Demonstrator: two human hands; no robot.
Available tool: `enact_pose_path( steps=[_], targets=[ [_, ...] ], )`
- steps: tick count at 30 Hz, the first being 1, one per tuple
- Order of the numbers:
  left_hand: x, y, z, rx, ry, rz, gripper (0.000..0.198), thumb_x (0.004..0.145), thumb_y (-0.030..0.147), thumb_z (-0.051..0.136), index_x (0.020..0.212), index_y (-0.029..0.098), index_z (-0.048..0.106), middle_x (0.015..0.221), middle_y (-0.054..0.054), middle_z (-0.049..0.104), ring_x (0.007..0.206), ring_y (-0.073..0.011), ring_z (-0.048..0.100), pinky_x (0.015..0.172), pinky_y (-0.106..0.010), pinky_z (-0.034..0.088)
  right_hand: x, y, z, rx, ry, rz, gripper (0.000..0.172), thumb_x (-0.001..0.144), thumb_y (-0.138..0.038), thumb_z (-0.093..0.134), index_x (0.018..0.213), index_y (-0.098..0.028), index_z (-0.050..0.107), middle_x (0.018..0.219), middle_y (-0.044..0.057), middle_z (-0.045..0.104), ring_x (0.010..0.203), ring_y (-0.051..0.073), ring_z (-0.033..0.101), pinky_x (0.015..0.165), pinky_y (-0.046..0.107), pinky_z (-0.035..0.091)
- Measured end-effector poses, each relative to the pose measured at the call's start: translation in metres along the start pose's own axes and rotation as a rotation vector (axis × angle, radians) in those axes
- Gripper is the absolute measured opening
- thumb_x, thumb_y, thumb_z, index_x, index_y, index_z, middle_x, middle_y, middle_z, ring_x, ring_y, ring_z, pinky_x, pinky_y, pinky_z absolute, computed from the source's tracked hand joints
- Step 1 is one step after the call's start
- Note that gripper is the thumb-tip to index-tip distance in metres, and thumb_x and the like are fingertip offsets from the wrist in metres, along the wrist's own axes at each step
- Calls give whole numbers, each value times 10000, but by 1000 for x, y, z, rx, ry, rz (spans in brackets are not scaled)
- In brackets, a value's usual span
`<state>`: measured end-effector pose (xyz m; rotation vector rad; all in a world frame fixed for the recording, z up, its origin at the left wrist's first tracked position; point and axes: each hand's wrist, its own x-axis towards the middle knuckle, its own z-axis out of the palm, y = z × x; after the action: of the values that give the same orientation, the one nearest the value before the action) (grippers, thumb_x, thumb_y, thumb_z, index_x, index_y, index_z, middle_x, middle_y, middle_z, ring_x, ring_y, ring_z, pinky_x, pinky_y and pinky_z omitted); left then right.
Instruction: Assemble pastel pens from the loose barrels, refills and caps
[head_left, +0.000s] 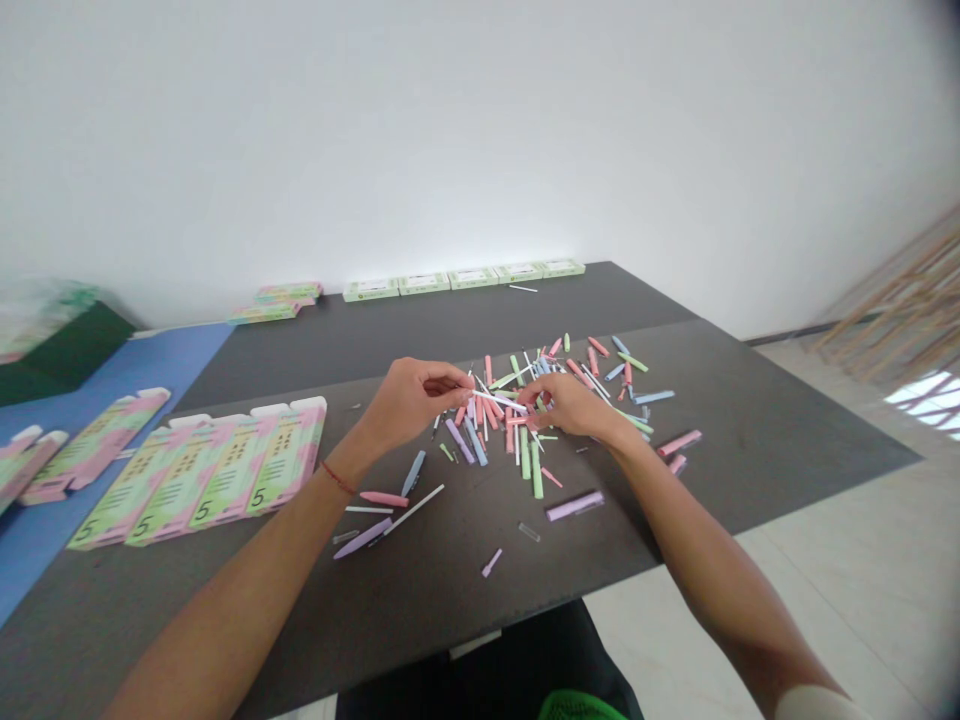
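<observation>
1 slim white stick (pixel 501 401), tilted, over scattered pen parts (pixel 525 452)

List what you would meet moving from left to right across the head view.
Dark green box → rightmost pink-and-green cardboard carton in the front row → left hand → right hand → long coral-pink tube → blurred brown slatted object.

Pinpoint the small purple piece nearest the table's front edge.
On the dark table, go from the pile of pen parts toward the front edge. Past a clear tube lies the small purple piece, much shorter than the purple barrel to its right.
</observation>
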<state>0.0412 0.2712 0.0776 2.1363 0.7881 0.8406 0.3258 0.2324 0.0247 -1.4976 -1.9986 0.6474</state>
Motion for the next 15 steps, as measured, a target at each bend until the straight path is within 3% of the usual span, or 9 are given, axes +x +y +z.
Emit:
enact_pose_path(
  steps=[4, 6, 10, 15],
  targets=[
    [-2, -2, 15, 48, 61, 14, 152, 865, 289, 738, 857, 154, 808, 755, -38, 798, 634, -149, 713, 616, -224, 545, -3, -19, -10, 116, 187, -176, 262, 941, -286, 674, 1158, -204, 793, 1192, 118, 775, 1081, 266, 695, 948, 402, 506],
    [-4, 0, 25, 52, 101, 50, 157, 898, 276, 706, 886, 159, 810, 771, -36, 801, 641, -144, 709, 618, -223, 536, -5, -31, -6, 175, 194, -268, 278, 970, -355, 672, 1189, -228, 786, 1241, 111, 767, 1165, 277, 685, 1034, 421, 477],
    [-7, 5, 37, 151, 151, 160, 137, 921, 233, 688, 888, 189, 813, 835, -29, 816, 704, -137, 717, 672, -226, 524, -5, -42, 12, 296, 74, -244, 270, 958, -450, 698, 1013, -218, 827, 997, 72, 809, 939, 242, 728, 859, 352, 528],
    [-6, 3, 36, 85, 116, 164, 106, 913, 266, 731, 919, 203, 817, 853, -32, 811, 720, -134, 714, 688, -229, 536, -3, -41, 25, 608, -54, -122, 317, 915, -497, 729, 916, -191, 814, 802, 42, 759, 663, 146, 628, 629, 278, 489]
  ],
)
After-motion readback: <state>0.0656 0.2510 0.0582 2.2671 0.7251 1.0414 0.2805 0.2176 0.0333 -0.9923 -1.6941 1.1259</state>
